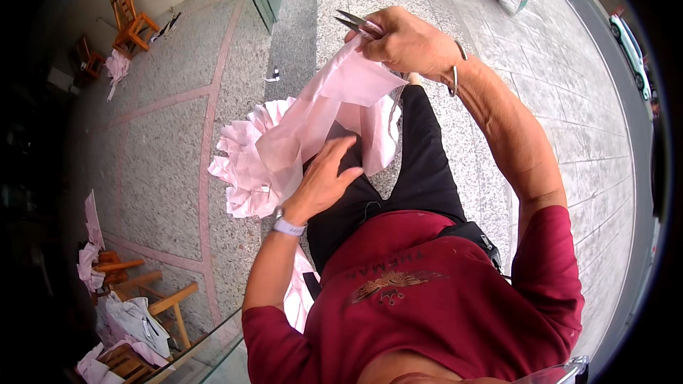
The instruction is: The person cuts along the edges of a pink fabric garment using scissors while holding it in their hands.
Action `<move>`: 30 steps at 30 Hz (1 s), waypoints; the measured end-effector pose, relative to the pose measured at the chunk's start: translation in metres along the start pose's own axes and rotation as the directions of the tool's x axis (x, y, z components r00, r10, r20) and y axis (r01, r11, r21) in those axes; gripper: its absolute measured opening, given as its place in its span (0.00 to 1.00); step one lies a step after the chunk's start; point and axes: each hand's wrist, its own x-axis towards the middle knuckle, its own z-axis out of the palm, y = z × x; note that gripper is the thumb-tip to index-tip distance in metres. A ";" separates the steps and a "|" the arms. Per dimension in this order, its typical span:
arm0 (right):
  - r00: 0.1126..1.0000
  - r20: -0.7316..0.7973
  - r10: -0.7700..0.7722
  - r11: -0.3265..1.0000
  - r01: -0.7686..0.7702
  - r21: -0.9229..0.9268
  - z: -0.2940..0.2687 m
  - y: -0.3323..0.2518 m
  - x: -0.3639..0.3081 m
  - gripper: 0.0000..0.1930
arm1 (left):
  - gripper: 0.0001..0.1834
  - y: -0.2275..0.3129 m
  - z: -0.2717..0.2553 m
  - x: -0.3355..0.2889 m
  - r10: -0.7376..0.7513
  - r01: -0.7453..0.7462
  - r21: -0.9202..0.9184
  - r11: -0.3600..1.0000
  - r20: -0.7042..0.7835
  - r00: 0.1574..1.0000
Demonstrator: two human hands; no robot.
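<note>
In the head view, the right hand (pixel 409 41) is gripping scissors (pixel 354 24) and pinching the upper end of the cloth (pixel 316 110), which is hanging down-left from it, its long axis running toward a ruffled heap (pixel 240 153); the left hand (pixel 324 181) is hovering by the cloth's lower part, loosely open, seemingly holding nothing, any contact being too unclear to tell

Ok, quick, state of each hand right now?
Left hand: open, beside the thin pale pink fabric sheet; whether touching cannot be told.
Right hand: closed, holding grey pointed metal scissors and that sheet's upper end.
</note>
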 end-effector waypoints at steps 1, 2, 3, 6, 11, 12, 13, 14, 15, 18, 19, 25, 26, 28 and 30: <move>0.999 -0.020 -0.045 0.999 0.045 -0.026 0.002 -0.006 -0.003 0.14 | 0.31 -0.009 0.012 0.009 -0.019 0.017 -0.024 1.000 -0.105 0.994; 0.998 -0.004 -0.061 0.998 0.061 -0.024 0.004 -0.012 -0.005 0.14 | 0.34 -0.014 0.021 0.019 -0.042 0.033 -0.049 0.998 -0.208 0.977; 0.997 0.013 -0.075 0.997 0.075 -0.021 0.006 -0.018 -0.007 0.14 | 0.32 -0.003 0.025 0.031 -0.009 0.007 -0.010 1.000 -0.274 0.962; 0.990 0.017 -0.144 0.988 0.144 -0.062 0.000 -0.035 -0.015 0.14 | 0.28 0.024 0.025 0.061 -0.048 0.035 -0.049 0.998 -0.310 0.949; 0.911 -0.243 -0.333 0.896 0.226 -0.382 -0.025 -0.015 -0.005 0.10 | 0.20 0.006 0.018 0.039 -0.135 0.126 -0.229 0.965 -0.027 0.990; 0.902 -0.282 -0.326 0.878 0.178 -0.444 -0.034 -0.009 -0.002 0.09 | 0.19 0.014 0.013 0.030 -0.118 0.118 -0.253 0.960 0.014 0.993; 0.909 -0.324 -0.264 0.914 0.128 -0.386 -0.044 -0.002 -0.001 0.10 | 0.18 0.020 0.004 0.020 -0.130 0.141 -0.318 0.937 0.057 0.990; 0.912 -0.359 -0.200 0.943 0.079 -0.324 -0.052 0.007 -0.001 0.11 | 0.17 0.027 -0.006 0.010 -0.140 0.167 -0.380 0.910 0.100 0.985; 0.910 -0.392 -0.133 0.966 0.030 -0.257 -0.058 0.015 -0.002 0.13 | 0.15 0.034 -0.020 0.000 -0.156 0.185 -0.390 0.902 0.105 0.982; 0.918 -0.395 -0.030 0.971 -0.067 -0.231 -0.066 0.036 -0.002 0.16 | 0.13 0.048 -0.063 -0.023 -0.421 0.427 -0.167 0.889 0.067 0.904; 0.913 -0.405 -0.054 0.958 -0.067 -0.278 -0.065 0.034 -0.005 0.17 | 0.12 0.053 -0.072 -0.027 -0.372 0.366 -0.110 0.924 -0.044 0.927; 0.886 -0.427 -0.178 0.927 0.005 -0.375 -0.060 0.034 0.000 0.16 | 0.11 0.069 -0.115 -0.043 -0.240 0.325 0.159 0.932 -0.400 0.884; 0.889 -0.423 -0.173 0.926 0.001 -0.377 -0.060 0.032 0.000 0.15 | 0.12 0.070 -0.119 -0.044 -0.251 0.327 0.139 0.935 -0.392 0.885; 0.891 -0.442 -0.098 0.969 -0.015 -0.247 -0.059 0.029 0.000 0.15 | 0.12 0.072 -0.127 -0.048 -0.273 0.333 0.101 0.938 -0.376 0.885; 0.904 -0.425 -0.053 0.995 0.014 -0.095 -0.058 0.027 0.000 0.14 | 0.15 0.062 -0.129 -0.049 -0.231 0.231 -0.044 0.972 -0.376 0.897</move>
